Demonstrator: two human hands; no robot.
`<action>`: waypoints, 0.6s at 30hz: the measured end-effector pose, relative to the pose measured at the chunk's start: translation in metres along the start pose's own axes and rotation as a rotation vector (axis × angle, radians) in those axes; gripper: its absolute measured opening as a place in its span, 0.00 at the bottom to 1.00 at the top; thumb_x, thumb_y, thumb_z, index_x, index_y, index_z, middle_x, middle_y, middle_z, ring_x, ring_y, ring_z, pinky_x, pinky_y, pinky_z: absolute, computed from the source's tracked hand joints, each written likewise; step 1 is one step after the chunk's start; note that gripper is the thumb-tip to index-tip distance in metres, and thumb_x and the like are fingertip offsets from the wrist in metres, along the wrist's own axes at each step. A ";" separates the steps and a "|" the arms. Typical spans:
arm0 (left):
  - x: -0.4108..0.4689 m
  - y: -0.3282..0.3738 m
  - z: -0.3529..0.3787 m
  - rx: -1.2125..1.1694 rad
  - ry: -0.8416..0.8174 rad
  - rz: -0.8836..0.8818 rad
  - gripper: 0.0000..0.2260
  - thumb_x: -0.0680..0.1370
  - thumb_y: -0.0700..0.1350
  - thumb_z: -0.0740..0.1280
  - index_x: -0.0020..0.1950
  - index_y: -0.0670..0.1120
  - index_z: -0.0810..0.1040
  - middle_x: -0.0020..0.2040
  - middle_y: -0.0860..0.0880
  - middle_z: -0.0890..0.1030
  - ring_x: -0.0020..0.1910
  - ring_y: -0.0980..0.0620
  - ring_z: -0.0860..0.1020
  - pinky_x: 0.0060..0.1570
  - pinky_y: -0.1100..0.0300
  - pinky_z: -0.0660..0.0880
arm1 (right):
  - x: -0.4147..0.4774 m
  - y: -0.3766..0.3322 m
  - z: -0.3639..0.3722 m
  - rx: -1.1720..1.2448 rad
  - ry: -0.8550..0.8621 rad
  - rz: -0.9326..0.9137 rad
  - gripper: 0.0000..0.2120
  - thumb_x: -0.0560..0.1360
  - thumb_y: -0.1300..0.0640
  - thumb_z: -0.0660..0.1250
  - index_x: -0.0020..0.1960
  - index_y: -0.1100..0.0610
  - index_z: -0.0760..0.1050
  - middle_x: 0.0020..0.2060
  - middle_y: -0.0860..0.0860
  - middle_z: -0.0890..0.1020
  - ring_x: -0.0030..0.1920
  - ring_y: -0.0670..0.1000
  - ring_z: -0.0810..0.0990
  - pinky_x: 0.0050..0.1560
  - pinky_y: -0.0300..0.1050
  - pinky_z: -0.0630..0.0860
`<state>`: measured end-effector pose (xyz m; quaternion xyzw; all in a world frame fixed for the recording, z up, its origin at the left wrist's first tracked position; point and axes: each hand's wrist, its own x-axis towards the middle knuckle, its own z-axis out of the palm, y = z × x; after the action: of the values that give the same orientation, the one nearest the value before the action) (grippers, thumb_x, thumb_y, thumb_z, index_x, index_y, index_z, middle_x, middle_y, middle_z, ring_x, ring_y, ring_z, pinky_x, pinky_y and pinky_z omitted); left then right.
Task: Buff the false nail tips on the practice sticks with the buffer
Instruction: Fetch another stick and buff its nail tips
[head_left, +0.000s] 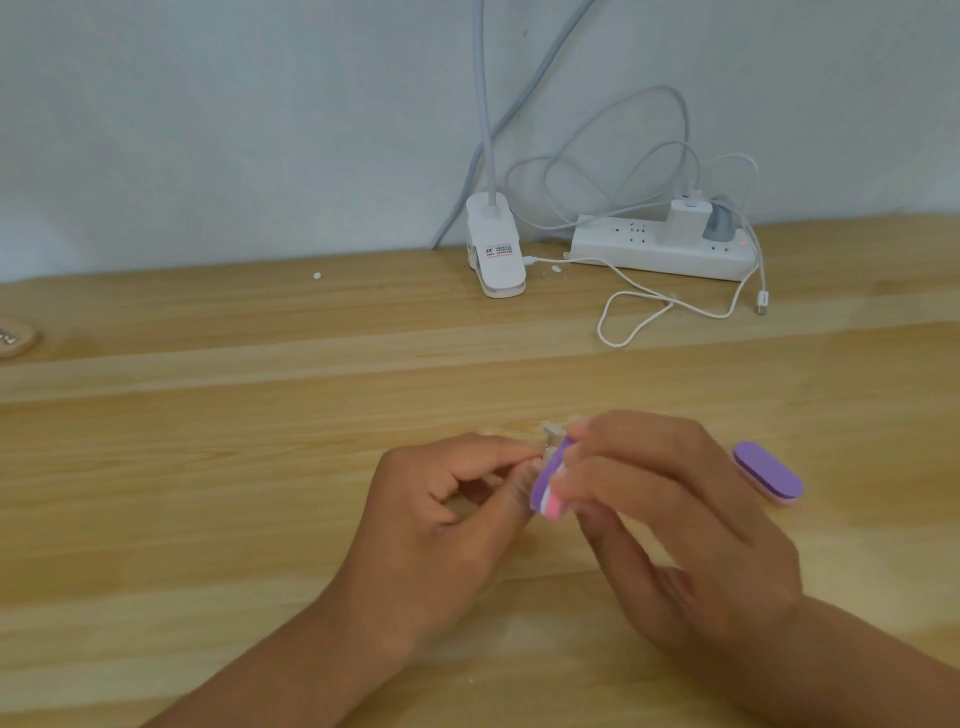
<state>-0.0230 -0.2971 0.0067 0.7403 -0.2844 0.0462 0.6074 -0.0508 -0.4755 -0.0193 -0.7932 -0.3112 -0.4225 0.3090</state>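
Note:
My left hand (447, 514) pinches a small clear practice stick with a false nail tip (551, 435) between thumb and fingers, just above the wooden table (208, 467). My right hand (670, 525) grips a small purple, white and pink buffer (548, 488) and holds its purple face against the nail tip. Most of the stick is hidden by my fingers, and the picture is blurred there. A second purple and pink buffer (769, 473) lies on the table to the right of my right hand.
At the back stand a white clip lamp base (496, 249) and a white power strip (665, 249) with chargers and looping white cables (639, 317). A round wooden object (15, 338) shows at the left edge. Small white specks lie near the wall.

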 end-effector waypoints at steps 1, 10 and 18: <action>0.000 -0.001 0.000 0.005 0.003 0.003 0.07 0.75 0.48 0.67 0.43 0.52 0.86 0.33 0.59 0.81 0.32 0.62 0.75 0.33 0.67 0.71 | 0.000 0.001 0.000 -0.010 -0.007 -0.002 0.10 0.77 0.70 0.67 0.56 0.60 0.78 0.55 0.53 0.79 0.57 0.53 0.79 0.60 0.43 0.74; 0.000 -0.001 -0.001 0.028 0.007 -0.010 0.09 0.75 0.50 0.67 0.45 0.49 0.86 0.35 0.55 0.84 0.34 0.60 0.79 0.31 0.61 0.74 | 0.001 0.008 -0.002 -0.042 -0.034 0.044 0.10 0.76 0.72 0.67 0.53 0.62 0.81 0.53 0.53 0.79 0.56 0.52 0.79 0.60 0.42 0.73; -0.002 -0.003 -0.003 0.004 0.009 -0.055 0.09 0.75 0.52 0.67 0.46 0.51 0.85 0.37 0.54 0.85 0.36 0.52 0.82 0.29 0.56 0.74 | 0.003 0.013 -0.004 -0.099 -0.038 0.159 0.08 0.75 0.71 0.68 0.51 0.62 0.81 0.50 0.54 0.81 0.53 0.52 0.79 0.59 0.40 0.73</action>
<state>-0.0222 -0.2933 0.0040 0.7488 -0.2608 0.0333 0.6084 -0.0419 -0.4862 -0.0180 -0.8376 -0.2316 -0.3964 0.2961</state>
